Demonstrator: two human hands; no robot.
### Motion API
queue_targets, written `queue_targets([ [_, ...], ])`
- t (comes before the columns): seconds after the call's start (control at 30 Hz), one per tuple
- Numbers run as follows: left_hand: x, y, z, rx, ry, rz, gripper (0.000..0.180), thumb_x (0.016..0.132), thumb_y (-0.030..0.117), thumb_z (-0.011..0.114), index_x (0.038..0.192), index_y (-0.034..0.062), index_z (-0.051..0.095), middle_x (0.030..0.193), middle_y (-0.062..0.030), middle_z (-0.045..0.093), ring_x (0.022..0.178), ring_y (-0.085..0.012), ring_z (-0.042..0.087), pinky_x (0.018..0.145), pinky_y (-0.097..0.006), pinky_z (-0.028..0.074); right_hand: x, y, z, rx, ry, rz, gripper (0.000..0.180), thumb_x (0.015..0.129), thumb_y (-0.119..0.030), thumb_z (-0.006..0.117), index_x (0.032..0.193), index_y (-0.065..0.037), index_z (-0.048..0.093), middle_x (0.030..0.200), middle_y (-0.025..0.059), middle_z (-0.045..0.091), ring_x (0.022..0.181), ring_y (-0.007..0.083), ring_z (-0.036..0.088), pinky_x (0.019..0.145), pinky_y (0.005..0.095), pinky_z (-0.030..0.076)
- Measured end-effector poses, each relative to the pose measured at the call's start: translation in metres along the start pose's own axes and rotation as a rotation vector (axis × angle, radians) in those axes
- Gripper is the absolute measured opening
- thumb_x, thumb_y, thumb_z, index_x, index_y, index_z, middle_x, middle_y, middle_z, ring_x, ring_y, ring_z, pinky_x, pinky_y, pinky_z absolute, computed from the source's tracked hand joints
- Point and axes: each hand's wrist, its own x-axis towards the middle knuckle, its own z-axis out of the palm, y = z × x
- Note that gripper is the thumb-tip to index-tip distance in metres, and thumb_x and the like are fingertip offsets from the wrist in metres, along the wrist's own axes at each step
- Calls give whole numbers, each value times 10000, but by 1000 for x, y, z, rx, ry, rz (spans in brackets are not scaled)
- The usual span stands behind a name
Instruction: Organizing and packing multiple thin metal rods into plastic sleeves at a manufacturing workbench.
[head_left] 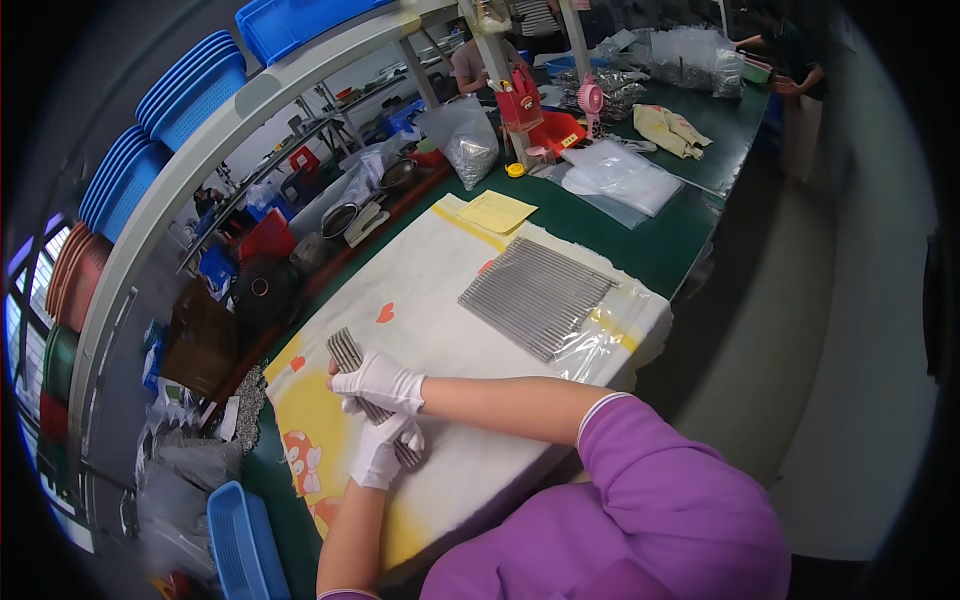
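A bundle of thin grey metal rods [346, 350] is gripped by both of my white-gloved hands, tilted above the near left part of a cloth. My right hand [380, 385] wraps round its upper part, with bare fingertips showing. Lower down, my left hand [382, 448] closes round the near end, and some rod ends stick out beside it. To the right, a flat row of similar metal rods [537, 297] lies side by side on the cloth, with clear plastic film [598, 345] at its right end.
The white and yellow patterned cloth [440, 330] covers part of a green table [575, 215]. Beyond lie a yellow paper [497, 211], clear plastic bags [625, 178] and a pink fan [591, 100]. A blue basket [245, 545] stands at the near left. Other people work farther back.
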Motion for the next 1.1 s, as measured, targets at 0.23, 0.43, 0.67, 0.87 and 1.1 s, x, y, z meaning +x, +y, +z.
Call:
queue_targets([
  [0.23,-60,28,52,-951,-134,-523,204,951,182,435,943,55,595,574,60,430,497,-78,411,512,-274,378,-29,-7,-49,-793,238,-349,526,857,-172,668,1308,-34,436,1288,179,505,1219,269,507,1004,365,425],
  [0.43,-83,57,76,-1196,-105,-552,203,957,166,422,873,45,561,553,62,400,489,-71,396,523,-267,373,-53,-11,-43,-1500,-403,-1026,606,664,-69,678,1251,-112,531,1281,106,534,1295,318,429,1118,458,291],
  [0.67,-100,77,120,-1112,11,-625,330,934,352,497,955,29,559,624,74,473,576,-65,499,591,-277,428,-75,-10,-44,-1251,-520,-899,349,633,-196,714,973,-136,660,782,101,628,729,312,618,594,373,476],
  [0.87,-73,91,115,-443,-166,-4,686,933,684,270,778,62,511,442,-87,416,275,-243,323,292,-383,281,-78,-8,-34,-536,-223,-497,322,826,-291,693,1018,-52,596,807,29,642,746,116,612,677,273,498],
  [1.1,-18,127,99,733,461,1281,270,937,237,570,1067,1,559,1119,-161,585,995,-235,572,900,-346,444,-58,1,-41,-495,-257,38,264,749,-141,666,969,-15,589,738,59,636,641,138,640,625,286,532],
])
